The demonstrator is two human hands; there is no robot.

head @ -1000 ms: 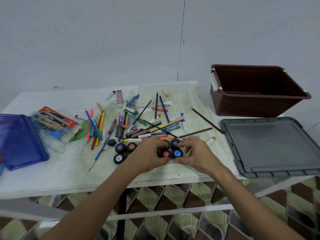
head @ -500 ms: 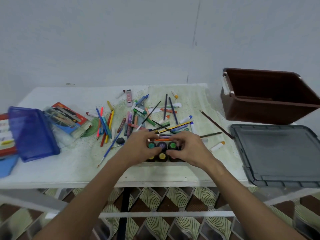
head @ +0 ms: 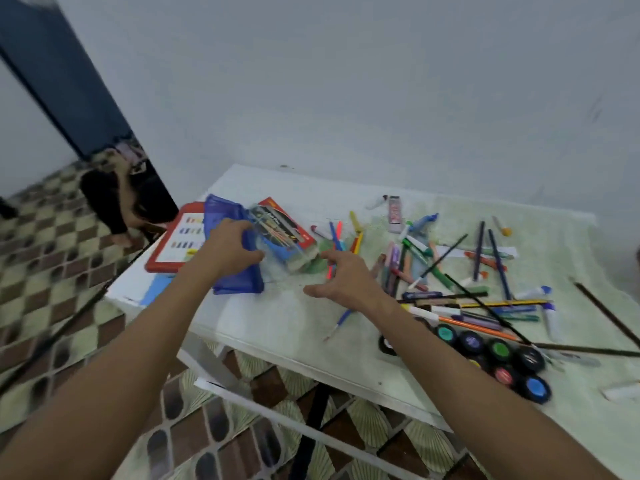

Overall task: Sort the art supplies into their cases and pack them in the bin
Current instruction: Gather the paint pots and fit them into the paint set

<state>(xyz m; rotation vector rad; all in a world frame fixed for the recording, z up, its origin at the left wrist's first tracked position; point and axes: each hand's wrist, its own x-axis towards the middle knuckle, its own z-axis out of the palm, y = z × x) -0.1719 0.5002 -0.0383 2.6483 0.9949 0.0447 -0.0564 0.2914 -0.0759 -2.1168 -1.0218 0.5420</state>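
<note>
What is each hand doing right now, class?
Left hand: fingers curled onto the blue pouch; grip uncertain.
Right hand: open, holding nothing.

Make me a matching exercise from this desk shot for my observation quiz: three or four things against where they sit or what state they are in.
Things:
1. blue mesh pouch
2. round paint pots
3. right hand
4. red-framed flat case

States:
a. hovering, fingers spread
b. near front edge, at right
c. under the left hand
d. far left table end

Pairs: 1-c, 2-b, 3-a, 4-d
</note>
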